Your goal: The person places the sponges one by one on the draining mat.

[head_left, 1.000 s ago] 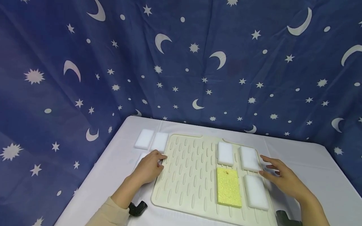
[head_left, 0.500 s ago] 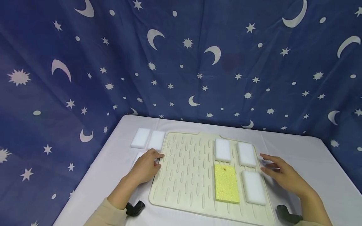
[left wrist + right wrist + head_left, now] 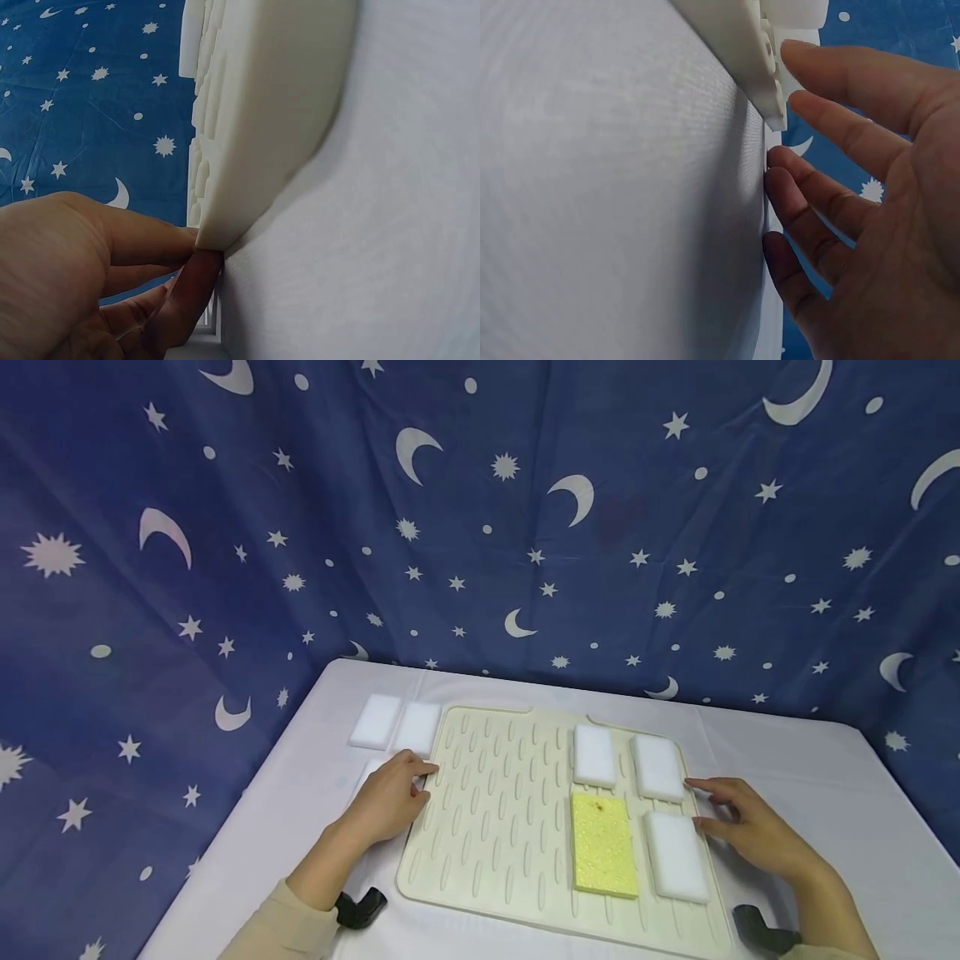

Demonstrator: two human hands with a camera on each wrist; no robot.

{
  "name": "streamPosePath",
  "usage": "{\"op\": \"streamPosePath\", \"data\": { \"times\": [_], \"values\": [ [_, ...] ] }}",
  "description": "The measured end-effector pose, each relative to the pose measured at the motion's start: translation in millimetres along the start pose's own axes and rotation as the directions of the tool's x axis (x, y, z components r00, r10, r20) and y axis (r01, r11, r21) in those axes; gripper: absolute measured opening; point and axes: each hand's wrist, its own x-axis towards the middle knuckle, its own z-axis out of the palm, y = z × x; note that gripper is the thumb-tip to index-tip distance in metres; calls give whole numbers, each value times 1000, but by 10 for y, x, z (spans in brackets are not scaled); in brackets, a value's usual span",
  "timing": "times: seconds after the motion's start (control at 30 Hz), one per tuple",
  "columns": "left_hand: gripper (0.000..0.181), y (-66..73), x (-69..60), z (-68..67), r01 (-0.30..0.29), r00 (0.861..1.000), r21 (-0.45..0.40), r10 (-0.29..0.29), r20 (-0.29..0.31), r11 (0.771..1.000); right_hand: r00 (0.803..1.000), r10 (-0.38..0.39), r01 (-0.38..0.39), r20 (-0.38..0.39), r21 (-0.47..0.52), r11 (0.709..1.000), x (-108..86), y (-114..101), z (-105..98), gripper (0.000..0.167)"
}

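Note:
A cream ridged drying mat (image 3: 487, 835) lies on the white table. My left hand (image 3: 390, 800) pinches its left edge; in the left wrist view the fingers (image 3: 150, 234) lie on the upper side and the thumb is against the rim. My right hand (image 3: 757, 827) is at the right edge with fingers spread and relaxed, fingertips at or just over the rim, gripping nothing. On the mat's right half sit a yellow sponge (image 3: 603, 846) and three white sponges: upper middle (image 3: 595, 756), upper right (image 3: 658, 767) and lower right (image 3: 677, 857).
Left of the mat lie a white sponge (image 3: 376, 722), another white sponge (image 3: 417, 729) beside it, and a third partly hidden by my left hand. Black wrist-worn gear (image 3: 362, 908) shows by each forearm. A blue curtain (image 3: 480, 527) with moons and stars hangs behind the table.
My right hand has moved slightly left, so its fingertips reach the mat's right edge. My left hand keeps its place on the left edge. The head view has shifted a little.

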Motion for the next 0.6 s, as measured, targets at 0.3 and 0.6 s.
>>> {"op": "streamPosePath", "data": {
  "times": [0.3,0.6],
  "values": [
    [40,22,12,-8,11,1000,-3,-11,5,1000,1000,-19,19,10,-18,1000,-14,62,-7,55],
    [40,44,-6,-16,21,1000,-1,-21,11,1000,999,11,-15,49,76,997,-4,64,3,55]
  ]
}}
